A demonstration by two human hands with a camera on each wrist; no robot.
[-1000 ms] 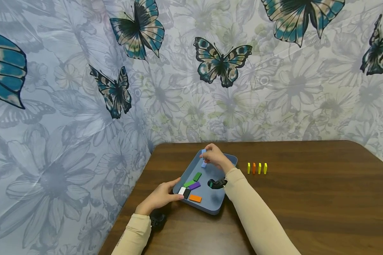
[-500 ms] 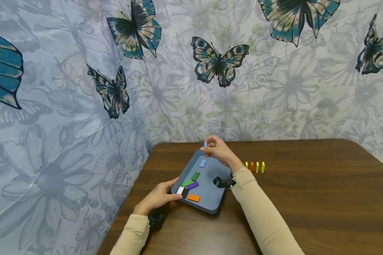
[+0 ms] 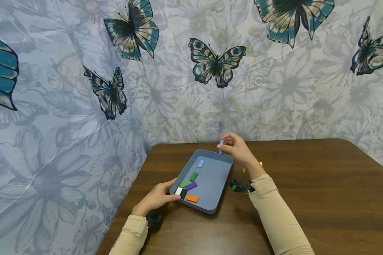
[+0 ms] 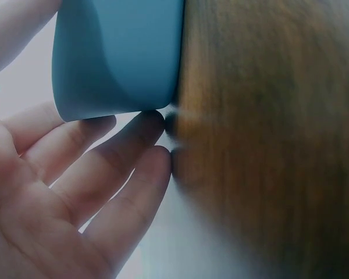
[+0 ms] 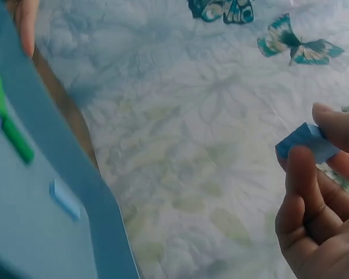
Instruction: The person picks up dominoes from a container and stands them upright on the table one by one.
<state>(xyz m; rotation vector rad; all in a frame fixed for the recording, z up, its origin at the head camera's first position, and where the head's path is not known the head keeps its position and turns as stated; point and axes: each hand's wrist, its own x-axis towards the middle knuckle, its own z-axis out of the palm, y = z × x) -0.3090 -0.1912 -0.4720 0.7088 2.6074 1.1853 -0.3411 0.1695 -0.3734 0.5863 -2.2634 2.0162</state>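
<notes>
My right hand (image 3: 240, 151) pinches a light blue domino (image 3: 221, 146) between thumb and fingers, just past the far right corner of the grey-blue tray (image 3: 212, 180). In the right wrist view, the held domino (image 5: 308, 142) shows in the fingertips, apart from the tray. My left hand (image 3: 155, 199) grips the tray's near left corner, thumb over the rim. Its fingers (image 4: 113, 157) lie against the outer wall low down in the left wrist view. Inside the tray lie another light blue domino (image 3: 201, 164) and green, purple (image 3: 191, 186), white, black and orange (image 3: 192, 198) ones.
Right of the tray, yellow dominoes (image 3: 261, 164) stand on the brown table (image 3: 322, 184), mostly hidden behind my right hand and wrist. A wall covering with butterflies (image 3: 217, 63) rises behind the table's far edge.
My right hand has lifted the light blue domino out of the tray and carried it right, past the rim, covering most of the standing row. The left hand keeps its grip on the tray.
</notes>
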